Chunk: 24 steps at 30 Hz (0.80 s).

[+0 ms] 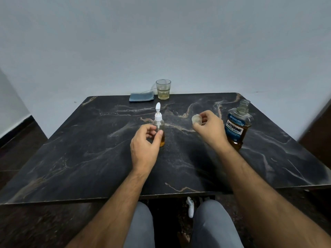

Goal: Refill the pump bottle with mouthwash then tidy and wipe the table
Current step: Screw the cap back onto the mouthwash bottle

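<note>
A small clear pump bottle (160, 126) with a white pump head stands upright at the middle of the dark marble table (89, 149); amber liquid fills its lower part. My left hand (145, 145) curls around its left side, thumb on the glass. My right hand (208, 128) pinches a small clear cap (196, 119) just above the table, to the right of the pump bottle. The Listerine mouthwash bottle (237, 127) stands uncapped right beside my right wrist, about half full of amber liquid.
At the far edge by the wall sit a folded blue-grey cloth (141, 97) and a glass (163, 89) holding some pale yellow liquid. A white object (190, 206) lies on the floor between my knees. A wall borders the table's right corner.
</note>
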Motion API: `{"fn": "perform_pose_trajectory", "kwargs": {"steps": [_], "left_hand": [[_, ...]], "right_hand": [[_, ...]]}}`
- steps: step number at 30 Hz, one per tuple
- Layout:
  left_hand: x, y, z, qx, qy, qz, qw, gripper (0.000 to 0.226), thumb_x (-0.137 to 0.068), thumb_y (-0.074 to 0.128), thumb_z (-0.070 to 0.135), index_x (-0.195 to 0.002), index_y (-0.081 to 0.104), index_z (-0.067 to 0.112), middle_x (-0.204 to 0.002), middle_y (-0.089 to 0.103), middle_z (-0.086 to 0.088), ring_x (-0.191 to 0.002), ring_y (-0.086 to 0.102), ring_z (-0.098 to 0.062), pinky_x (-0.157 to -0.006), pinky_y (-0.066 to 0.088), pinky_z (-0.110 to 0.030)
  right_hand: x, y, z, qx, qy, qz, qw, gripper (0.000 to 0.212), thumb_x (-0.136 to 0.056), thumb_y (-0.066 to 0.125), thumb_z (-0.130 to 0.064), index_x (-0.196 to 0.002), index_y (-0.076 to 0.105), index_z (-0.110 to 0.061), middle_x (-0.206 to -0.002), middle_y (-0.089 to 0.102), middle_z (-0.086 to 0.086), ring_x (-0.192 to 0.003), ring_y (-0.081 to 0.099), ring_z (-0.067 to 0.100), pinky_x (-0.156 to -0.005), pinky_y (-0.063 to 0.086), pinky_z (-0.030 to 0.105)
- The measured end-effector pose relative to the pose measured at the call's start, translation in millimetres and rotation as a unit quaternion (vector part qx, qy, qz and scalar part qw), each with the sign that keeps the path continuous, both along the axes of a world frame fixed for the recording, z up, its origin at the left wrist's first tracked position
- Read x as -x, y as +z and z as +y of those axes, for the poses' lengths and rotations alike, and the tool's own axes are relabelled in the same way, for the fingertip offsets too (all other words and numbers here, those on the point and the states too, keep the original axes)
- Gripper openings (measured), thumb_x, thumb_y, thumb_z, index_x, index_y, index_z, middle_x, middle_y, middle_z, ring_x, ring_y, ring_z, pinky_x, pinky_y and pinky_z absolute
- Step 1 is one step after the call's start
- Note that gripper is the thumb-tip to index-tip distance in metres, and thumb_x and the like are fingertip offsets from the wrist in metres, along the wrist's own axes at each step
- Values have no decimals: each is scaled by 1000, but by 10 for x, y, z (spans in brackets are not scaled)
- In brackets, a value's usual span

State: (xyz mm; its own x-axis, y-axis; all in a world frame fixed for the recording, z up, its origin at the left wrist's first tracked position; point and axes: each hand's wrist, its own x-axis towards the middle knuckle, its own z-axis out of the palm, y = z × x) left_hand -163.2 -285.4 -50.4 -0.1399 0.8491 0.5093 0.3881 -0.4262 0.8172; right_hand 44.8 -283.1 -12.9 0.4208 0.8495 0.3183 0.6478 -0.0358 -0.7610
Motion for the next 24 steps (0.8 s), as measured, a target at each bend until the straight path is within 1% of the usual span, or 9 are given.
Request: {"fn": "perform_pose_trajectory", "kwargs": {"steps": [2,4,7,10,13,15,18,22,24], "left_hand": [[-118,38,-87,-16,-25,-8,1000,13,-86,72,26,-91,62,30,-83,65,14,-76,63,-4,-69,55,-26],[-252,73,-132,-21,-51,-17,998,10,-87,72,24,-88,64,30,-81,67,14,-76,63,-4,-66,53,-20],[-486,140,-143,-7,-92,-21,995,8,-88,71,24,-87,65,30,-81,69,12,-76,65,-3,-68,51,-17],[-754,236,-130,32,-148,-12,988,9,-88,70,24,-93,65,29,-84,69,12,-79,65,0,-71,52,-16],[-1049,323,-74,97,-212,9,973,25,-88,71,28,-112,62,27,-104,68,12,-94,64,1,-83,53,-19],[-1238,383,-7,134,-250,23,959,43,-87,74,27,-127,57,24,-123,64,8,-108,61,-5,-95,52,-28],[-1476,524,97,182,-302,5,936,68,-82,78,23,-142,45,18,-142,53,-1,-127,52,-15,-109,44,-40],[-1744,670,186,234,-363,-24,902,86,-82,77,10,-153,28,17,-158,34,-6,-143,35,-22,-116,33,-42],[-1827,678,219,259,-389,-36,883,89,-82,73,2,-154,23,18,-160,30,-6,-146,29,-23,-117,30,-43]], "right_hand": [[37,119,-185,-39,14,21,999,18,-87,66,-35,-101,63,-24,-88,65,-13,-84,63,5,-70,51,22],[39,256,-351,-69,22,29,997,22,-84,72,-34,-101,66,-23,-89,67,-13,-82,62,1,-68,46,18],[-56,470,-543,-120,1,20,993,23,-78,74,-35,-95,66,-22,-88,68,-10,-79,63,5,-68,47,22],[-223,692,-691,-149,-24,21,988,28,-78,74,-34,-100,66,-20,-96,69,-6,-86,66,7,-75,55,28],[-464,879,-767,-137,-34,18,990,30,-81,75,-30,-109,65,-20,-98,69,-7,-89,66,7,-80,58,32],[-639,961,-772,-113,-42,-15,993,35,-84,74,-31,-115,66,-17,-101,69,-4,-90,65,10,-82,58,36],[-875,1032,-749,-87,-56,-57,993,38,-90,68,-33,-123,64,-15,-108,67,-1,-95,64,15,-85,57,40],[-1108,1082,-676,-13,-55,-159,986,39,-95,55,-29,-131,60,-16,-128,60,10,-116,57,26,-94,45,32],[-1141,1123,-647,27,-31,-186,982,35,-94,55,-25,-127,63,-17,-124,59,10,-109,58,26,-86,43,28]]}}
